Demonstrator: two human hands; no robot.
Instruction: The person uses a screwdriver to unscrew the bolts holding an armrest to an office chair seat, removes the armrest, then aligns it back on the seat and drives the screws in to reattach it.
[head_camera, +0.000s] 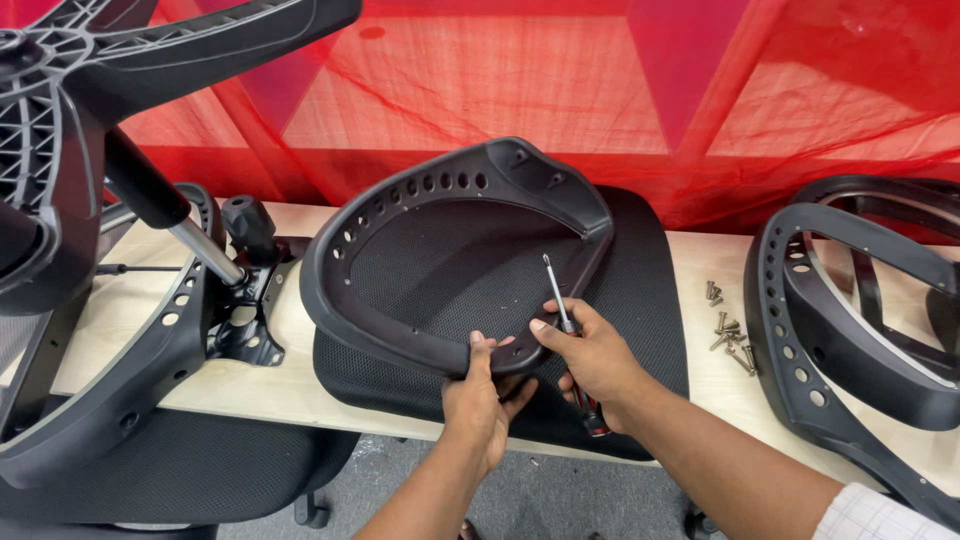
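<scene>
Two hands engaged | left hand (483, 395) grips frame (400, 330) rim, steadying it on seat cushion (640, 300) | right hand (590, 355) clasps screwdriver (562, 305), tip up | screws (728, 330) right, on worktop (300, 390).

no packages, no labels, no signs, no screens anywhere in view, neither on the bench nor against the backdrop
</scene>
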